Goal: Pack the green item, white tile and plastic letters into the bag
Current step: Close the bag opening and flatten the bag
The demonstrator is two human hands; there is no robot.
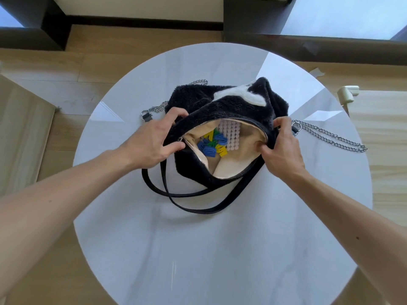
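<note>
Bag: the black fluffy bag (220, 102) lies on the round white counter (198, 249), its zip mouth pulled wide and facing near, cream lining showing.
Left hand: the left hand (152, 139) is closed on the left end of the opening, fingers curled over the fuzzy edge beside the zip.
Right hand: the right hand (280, 144) pinches the right end of the opening, thumb inside against the lining.
Plastic letters: the blue, yellow and green plastic letters (213, 144) sit in a heap deep inside the bag, toward the left.
White tile: the white tile (231, 134) with round studs leans inside, touching the letters on their right.
Green item: cannot tell it apart; some green shows among the letters, and nothing is left out on the counter.
Progress: packing looks done, with closing likely remaining.
Risk, spill: the mouth tilts toward the near side; lifting by the far end could let letters slide out.
Risk, zip: lining bunched under the right thumb could catch in the teeth.
Risk, straps: the black straps (198, 194) and chain (330, 136) trail loose and could snag or drag.
</note>
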